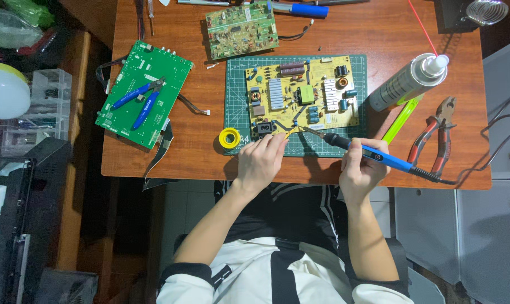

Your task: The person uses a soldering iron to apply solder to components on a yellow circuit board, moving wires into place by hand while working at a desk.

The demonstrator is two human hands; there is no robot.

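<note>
The right hand [361, 166], low and right of the middle of the frame, has its grip closed around a blue soldering iron [373, 153], held like a pen. The iron's thin metal tip points left and up and meets the bottom edge of a yellow circuit board [300, 95]. The left hand [261, 160] sits just left of it, with its grip pinched on a thin solder wire [289, 133] that reaches up to the same spot on the board. The yellow board lies flat on a green cutting mat [238, 84] in the middle of the brown wooden table [345, 39]. A small yellow roll of solder [229, 138] stands on the table, touching the mat's lower left corner, just beside the left hand. To the right of the mat, a grey spray can [407, 84] with a white cap lies tilted, and a yellow-green stick [401, 119] lies under it. Red pliers [438, 138] rest near the right edge of the table, close to the iron's black cord. At the upper left, a big green circuit board [136, 112] hangs a little over the table edge, with blue cutters [139, 100] lying on top of it. At the top middle, a second, smaller green board [241, 29] lies above the mat, and a blue pen [303, 9] rests near the top edge.
</note>
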